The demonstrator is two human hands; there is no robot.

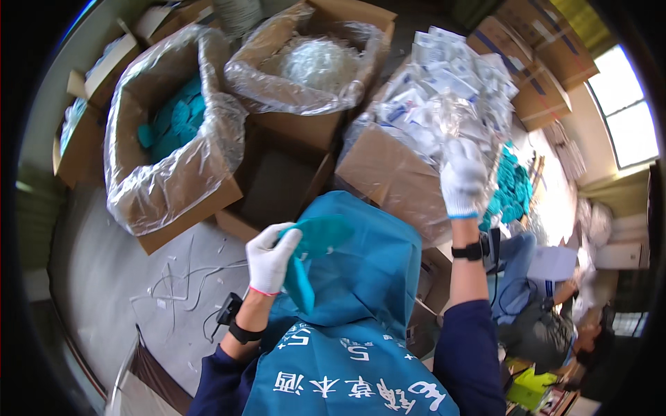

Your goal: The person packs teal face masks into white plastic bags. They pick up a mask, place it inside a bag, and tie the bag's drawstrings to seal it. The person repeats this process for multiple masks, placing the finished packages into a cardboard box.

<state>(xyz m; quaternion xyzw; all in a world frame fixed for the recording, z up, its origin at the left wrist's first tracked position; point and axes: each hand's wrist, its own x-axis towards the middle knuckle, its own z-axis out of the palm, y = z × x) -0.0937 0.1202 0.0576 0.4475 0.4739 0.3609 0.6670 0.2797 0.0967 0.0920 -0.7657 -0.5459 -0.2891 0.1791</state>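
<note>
Head camera: my gloved left hand (269,258), left of centre in the frame, has a folded teal piece (322,234) pinched between thumb and fingers, closed right down on it. One flap of it points right, in front of my blue apron (378,243), and another hangs below my grip. My gloved right hand (463,173), right of centre, is at the front of a pile of white packets (451,69) heaped over a cardboard carton (395,166). Its fingers look curled in, near crumpled clear plastic (456,114), but they are blurred, so I cannot tell whether they have hold of anything. More teal pieces (179,121) lie in a plastic-lined carton (198,213) at the upper left; a teal heap (512,182) lies right of the packets.

I judge the step in hand as holding the teal piece ready while my right reaches for a packet. The next move seems to call for singling one out, with a steady left pinch.
</note>
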